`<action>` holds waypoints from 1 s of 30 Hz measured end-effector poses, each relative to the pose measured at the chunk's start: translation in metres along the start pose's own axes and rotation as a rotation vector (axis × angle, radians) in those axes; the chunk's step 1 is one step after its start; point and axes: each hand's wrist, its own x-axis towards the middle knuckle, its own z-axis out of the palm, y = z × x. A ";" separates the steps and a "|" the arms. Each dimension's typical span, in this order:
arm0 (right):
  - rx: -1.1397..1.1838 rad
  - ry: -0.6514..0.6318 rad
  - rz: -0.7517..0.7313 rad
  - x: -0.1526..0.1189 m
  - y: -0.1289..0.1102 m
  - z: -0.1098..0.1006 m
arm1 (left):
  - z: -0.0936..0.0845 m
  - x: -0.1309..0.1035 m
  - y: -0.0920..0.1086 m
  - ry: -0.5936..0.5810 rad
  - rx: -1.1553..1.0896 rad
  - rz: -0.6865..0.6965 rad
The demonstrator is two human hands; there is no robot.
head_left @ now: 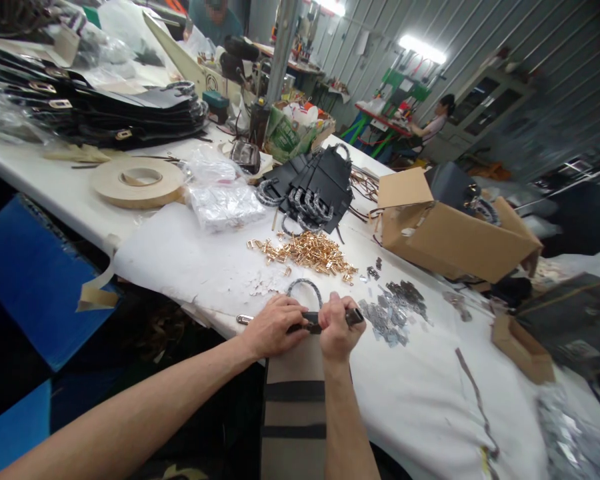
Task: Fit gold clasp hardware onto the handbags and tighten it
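A long panel (pixel 295 417) with dark cross strips hangs over the table's front edge, its black top end under my hands. A wrapped loop handle (pixel 305 285) stands up behind that end. My left hand (pixel 276 327) lies with fingers bent and pressed on the black end. My right hand (pixel 339 327) is closed in a fist round a dark tool (pixel 354 317), whose end sticks out at the right. A small metal-ended object (pixel 244 320) lies just left of my left hand. Gold clasps (pixel 315 252) are heaped behind my hands, and flat metal plates (pixel 393 310) lie to the right.
Black handled pieces (pixel 315 180) lie behind the gold heap. A tape roll (pixel 135 181) and stacked black bags (pixel 95 113) are at the left. An open cardboard box (pixel 455 237) stands at the right. Two people are in the background.
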 end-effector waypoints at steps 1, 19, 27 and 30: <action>0.033 0.002 0.004 0.003 -0.004 -0.001 | 0.000 0.000 -0.001 0.007 -0.007 0.006; -0.010 -0.094 0.151 0.029 0.003 0.011 | 0.001 -0.001 0.004 0.021 0.063 0.032; -0.086 -0.080 -0.016 0.008 0.010 0.000 | 0.003 0.000 0.004 0.039 0.023 0.026; -0.058 -0.061 -0.070 0.000 0.009 -0.003 | 0.005 0.000 0.001 0.061 0.004 0.022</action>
